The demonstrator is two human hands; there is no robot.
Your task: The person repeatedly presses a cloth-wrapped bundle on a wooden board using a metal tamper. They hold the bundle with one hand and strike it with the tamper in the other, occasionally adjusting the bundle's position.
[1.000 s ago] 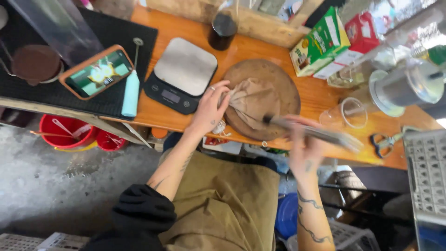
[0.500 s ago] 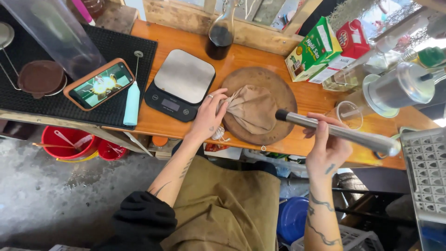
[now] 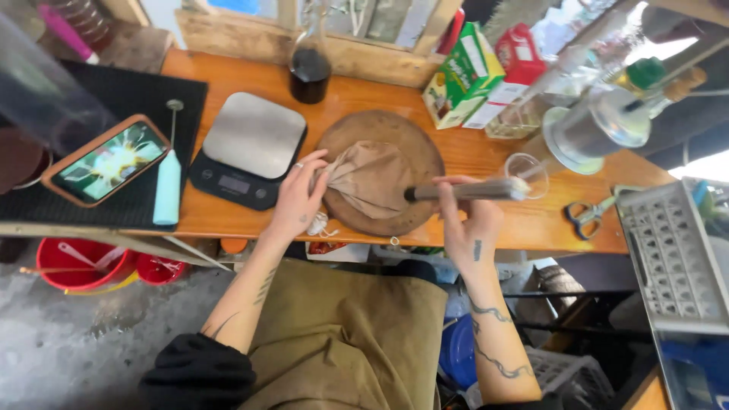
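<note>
A beige cloth pouch [image 3: 370,181] lies on a round wooden board [image 3: 410,144] on the orange wooden counter. My left hand [image 3: 296,199] pinches the pouch's left, gathered end. My right hand [image 3: 465,220] grips a long metal rod [image 3: 463,190], which lies level with its dark tip against the pouch's right side.
Left of the board stand a digital scale [image 3: 247,148], a pale blue milk frother [image 3: 167,186] and a phone [image 3: 106,161] on a black mat. A dark glass carafe [image 3: 309,72], cartons [image 3: 463,76], a clear cup [image 3: 528,171], scissors [image 3: 596,212] and a grey tray [image 3: 668,258] surround it. Red buckets [image 3: 76,262] sit below.
My right hand has swung the rod from a slanted hold off to the right down to the pouch, tip now touching it. The left hand stays on the pouch's end.
</note>
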